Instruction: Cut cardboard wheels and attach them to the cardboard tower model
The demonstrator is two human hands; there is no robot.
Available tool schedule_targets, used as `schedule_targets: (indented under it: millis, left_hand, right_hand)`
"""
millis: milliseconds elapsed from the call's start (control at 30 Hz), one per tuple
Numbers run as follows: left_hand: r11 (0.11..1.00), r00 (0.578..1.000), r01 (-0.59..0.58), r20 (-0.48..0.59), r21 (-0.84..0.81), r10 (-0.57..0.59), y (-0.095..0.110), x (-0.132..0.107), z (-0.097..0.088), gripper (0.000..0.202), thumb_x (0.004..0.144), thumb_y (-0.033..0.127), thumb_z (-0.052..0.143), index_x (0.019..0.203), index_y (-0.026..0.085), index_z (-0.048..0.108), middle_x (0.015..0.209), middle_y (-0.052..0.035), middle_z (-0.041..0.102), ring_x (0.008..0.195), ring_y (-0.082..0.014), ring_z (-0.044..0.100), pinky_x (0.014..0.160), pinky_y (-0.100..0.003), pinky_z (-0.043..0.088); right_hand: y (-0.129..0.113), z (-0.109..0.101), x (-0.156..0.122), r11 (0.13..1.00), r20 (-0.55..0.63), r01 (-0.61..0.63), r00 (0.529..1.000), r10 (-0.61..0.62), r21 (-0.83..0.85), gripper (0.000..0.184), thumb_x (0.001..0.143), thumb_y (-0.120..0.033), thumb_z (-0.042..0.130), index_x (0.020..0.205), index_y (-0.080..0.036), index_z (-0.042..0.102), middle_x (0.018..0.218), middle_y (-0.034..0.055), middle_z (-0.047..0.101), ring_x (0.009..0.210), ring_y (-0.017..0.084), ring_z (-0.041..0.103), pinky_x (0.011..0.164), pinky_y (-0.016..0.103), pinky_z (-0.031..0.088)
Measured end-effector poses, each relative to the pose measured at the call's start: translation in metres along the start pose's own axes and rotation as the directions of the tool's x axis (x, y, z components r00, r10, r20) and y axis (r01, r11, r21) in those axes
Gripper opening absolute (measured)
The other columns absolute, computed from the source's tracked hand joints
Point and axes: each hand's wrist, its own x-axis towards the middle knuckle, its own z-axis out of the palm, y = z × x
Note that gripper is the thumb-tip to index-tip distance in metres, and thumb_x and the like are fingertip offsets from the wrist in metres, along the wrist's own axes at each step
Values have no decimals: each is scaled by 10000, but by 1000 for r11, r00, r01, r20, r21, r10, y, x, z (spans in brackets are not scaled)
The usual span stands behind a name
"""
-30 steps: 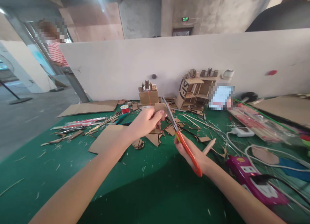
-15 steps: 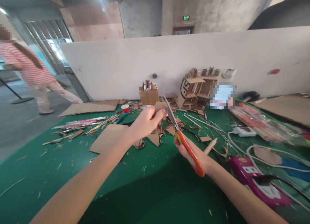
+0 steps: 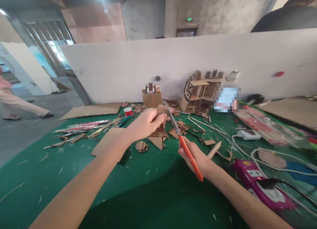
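My left hand (image 3: 148,121) pinches a small piece of brown cardboard (image 3: 162,110) between thumb and fingers. Wrapped round the orange handles of a pair of scissors (image 3: 176,128) is my right hand (image 3: 194,153). The blades point up and to the left, lying right at the cardboard's right edge. Whether they bite into it I cannot tell. Below the hands lie cardboard scraps (image 3: 156,142) and a round cardboard disc (image 3: 141,146). Just behind stands a small cardboard box (image 3: 152,99) with upright pieces on top.
A cardboard shelf model (image 3: 195,95) stands at the back before a white partition (image 3: 119,70). A red thread spool (image 3: 128,111) sits left of centre. To the right are a magenta power strip (image 3: 262,186), cables and packaged sticks (image 3: 264,123). A person (image 3: 19,100) is at far left.
The scissors' handles have drawn closer together, and the blades have shifted slightly left. My left hand has moved slightly left, uncovering the disc. The person at the left has moved further left.
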Motion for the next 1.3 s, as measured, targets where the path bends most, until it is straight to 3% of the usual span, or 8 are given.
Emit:
schedule_targets:
  millis: [233, 433, 533, 633, 800, 1100, 1300]
  left_hand:
    - [942, 973, -73, -231, -327, -4, -5, 4, 32, 357, 904, 468, 509, 686, 196, 429, 547, 66, 322, 436, -62, 302, 407, -219, 224]
    - [894, 957, -70, -284, -443, -66, -15, 3, 47, 314, 928, 453, 456, 789, 176, 510, 617, 45, 422, 451, -61, 380, 417, -204, 299]
    - [919, 969, -102, -247, -380, 5, -18, 4, 42, 330, 938, 462, 429, 787, 177, 499, 593, 55, 380, 452, -64, 345, 419, -204, 286]
    - [944, 987, -112, -146, -309, 69, -16, 4, 29, 328, 951, 455, 401, 784, 184, 480, 570, 65, 325, 458, -72, 323, 423, -206, 276]
    - [976, 992, -128, -16, -176, 127, -8, 3, 12, 292, 967, 375, 381, 755, 186, 447, 602, 45, 375, 487, -74, 352, 437, -207, 290]
    - [950, 999, -21, -44, -311, 8, -8, 2, 28, 311, 959, 449, 386, 768, 204, 382, 597, 62, 313, 485, -73, 351, 440, -204, 287]
    - [909, 997, -55, -71, -414, 28, -18, 5, 34, 352, 937, 518, 404, 788, 200, 404, 628, 64, 297, 481, -66, 335, 451, -217, 314]
  right_hand:
    - [0, 6, 0, 1000, -85, -19, 996, 19, -5, 318, 925, -516, 414, 805, -224, 367, 668, -40, 432, 571, 125, 366, 526, 257, 333]
    - [1, 5, 1, 997, -85, 14, 996, -7, 81, 321, 928, -518, 416, 812, -221, 374, 677, -42, 410, 581, 119, 354, 533, 252, 327]
    - [2, 4, 0, 989, -59, 35, 998, -27, 142, 366, 922, -574, 397, 841, -217, 384, 697, -35, 410, 594, 122, 353, 538, 255, 327]
    - [3, 1, -3, 984, -11, 40, 999, -39, 176, 418, 906, -629, 382, 885, -212, 392, 730, -29, 405, 616, 125, 349, 549, 259, 333]
    - [3, 0, -5, 979, 21, 38, 999, -43, 200, 465, 884, -678, 379, 919, -215, 396, 759, -22, 409, 635, 132, 359, 560, 267, 340]
    - [8, 7, -2, 985, -71, 38, 997, -27, 168, 417, 923, -622, 360, 832, -215, 385, 701, -38, 387, 603, 121, 335, 546, 264, 312]
    - [10, 7, -1, 987, -75, 42, 997, -30, 155, 348, 936, -548, 387, 825, -218, 376, 675, -49, 370, 576, 113, 318, 523, 257, 307]
